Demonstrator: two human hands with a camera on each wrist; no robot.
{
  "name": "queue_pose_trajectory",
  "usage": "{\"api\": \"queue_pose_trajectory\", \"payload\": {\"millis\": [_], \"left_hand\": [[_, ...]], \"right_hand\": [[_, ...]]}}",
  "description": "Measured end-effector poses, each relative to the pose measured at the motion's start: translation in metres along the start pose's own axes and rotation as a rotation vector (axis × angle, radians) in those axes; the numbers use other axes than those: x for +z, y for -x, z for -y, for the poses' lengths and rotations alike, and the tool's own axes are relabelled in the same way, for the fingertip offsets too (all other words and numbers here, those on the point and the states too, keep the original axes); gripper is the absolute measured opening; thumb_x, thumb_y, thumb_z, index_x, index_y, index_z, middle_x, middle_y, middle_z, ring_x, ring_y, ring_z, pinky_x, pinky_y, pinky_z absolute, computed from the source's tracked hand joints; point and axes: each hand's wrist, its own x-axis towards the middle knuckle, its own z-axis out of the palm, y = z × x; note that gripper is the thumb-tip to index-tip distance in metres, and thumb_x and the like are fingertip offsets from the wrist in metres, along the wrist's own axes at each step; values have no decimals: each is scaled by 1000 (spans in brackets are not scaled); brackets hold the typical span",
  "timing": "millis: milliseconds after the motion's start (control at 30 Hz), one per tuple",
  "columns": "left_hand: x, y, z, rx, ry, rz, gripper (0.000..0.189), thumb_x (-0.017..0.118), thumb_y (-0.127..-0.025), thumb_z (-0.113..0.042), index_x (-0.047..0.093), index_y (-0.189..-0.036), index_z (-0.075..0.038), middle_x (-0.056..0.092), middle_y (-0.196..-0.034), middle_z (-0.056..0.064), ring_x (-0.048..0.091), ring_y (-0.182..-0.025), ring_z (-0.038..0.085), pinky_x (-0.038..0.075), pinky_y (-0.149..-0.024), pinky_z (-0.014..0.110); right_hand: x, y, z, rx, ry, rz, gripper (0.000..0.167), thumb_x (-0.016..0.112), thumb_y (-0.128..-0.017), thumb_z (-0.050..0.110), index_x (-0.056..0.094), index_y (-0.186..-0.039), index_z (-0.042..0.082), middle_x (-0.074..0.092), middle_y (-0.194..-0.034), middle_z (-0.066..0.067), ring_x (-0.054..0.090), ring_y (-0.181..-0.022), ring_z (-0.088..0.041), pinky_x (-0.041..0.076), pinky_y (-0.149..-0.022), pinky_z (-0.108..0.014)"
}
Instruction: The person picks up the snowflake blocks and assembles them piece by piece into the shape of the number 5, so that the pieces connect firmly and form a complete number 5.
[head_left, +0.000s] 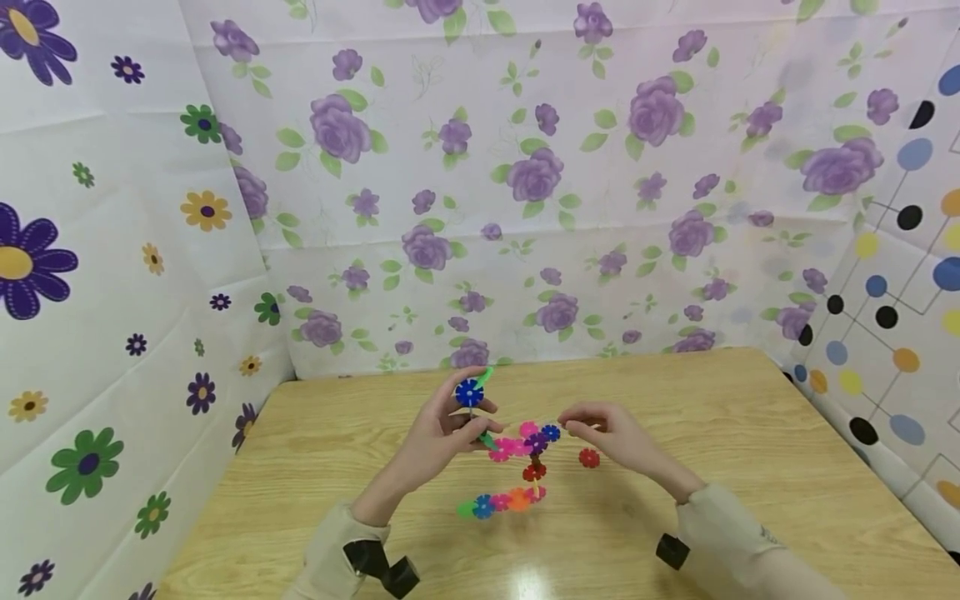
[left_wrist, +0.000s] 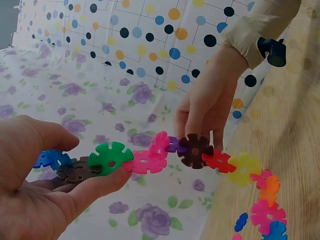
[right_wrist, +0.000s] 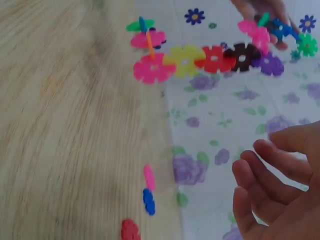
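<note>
My left hand (head_left: 442,429) pinches one end of a chain of interlocking plastic snowflake discs (left_wrist: 195,150), the thumb beside a green disc (left_wrist: 111,159). A blue disc (head_left: 470,392) shows among its fingers. From there the chain hangs in a curve through pink, purple, brown, red, yellow and orange discs to a blue and a green one (head_left: 467,509) at the low end. My right hand (head_left: 611,433), fingers loosely bent, holds nothing; the right wrist view shows a gap between thumb and fingers. It is just beside a loose red disc (head_left: 589,457).
A loose blue disc (right_wrist: 149,201) and a loose pink disc (right_wrist: 149,177) lie on the wooden table (head_left: 337,483), near the red one. Flower-printed cloth (head_left: 480,183) rises behind the table, with patterned cloths at both sides.
</note>
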Motion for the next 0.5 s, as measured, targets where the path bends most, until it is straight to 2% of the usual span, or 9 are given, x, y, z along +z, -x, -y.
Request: {"api": "queue_pose_trajectory", "payload": {"millis": [100,233,333,500], "left_hand": [[-1,1,0,-3,-6,-5,58,53,-99,-9,28,-150,-21,52,-119,26,69,-95,13,59,-79,39],[-2,1,2,2,-27,-14,57,53,-99,-10,29,-149,-19,53,-119,26,70,-94,13,60,-77,40],[-3,2,2,9,-37,-15,57,54,-99,-10,30,-149,-20,53,-118,26,70,-94,13,60,-76,40],[-3,2,4,26,-35,-4,57,53,-99,-8,29,-150,-18,52,-118,26,70,-95,14,60,-76,40]], "right_hand": [[-5,-2,-12,28,62,-1,18,61,-95,15,69,-110,8,70,-106,-13,65,-88,-12,54,-74,-21],[-7,-6,-27,96,184,31,16,69,-86,4,70,-101,-1,70,-94,-16,62,-80,-12,53,-68,-23],[-4,-7,-38,183,288,65,22,76,-80,6,69,-99,-2,68,-87,-11,60,-77,-13,52,-66,-27],[7,-7,-48,289,425,91,29,84,-72,13,65,-92,6,61,-80,-2,52,-72,-14,45,-65,-30]]}}
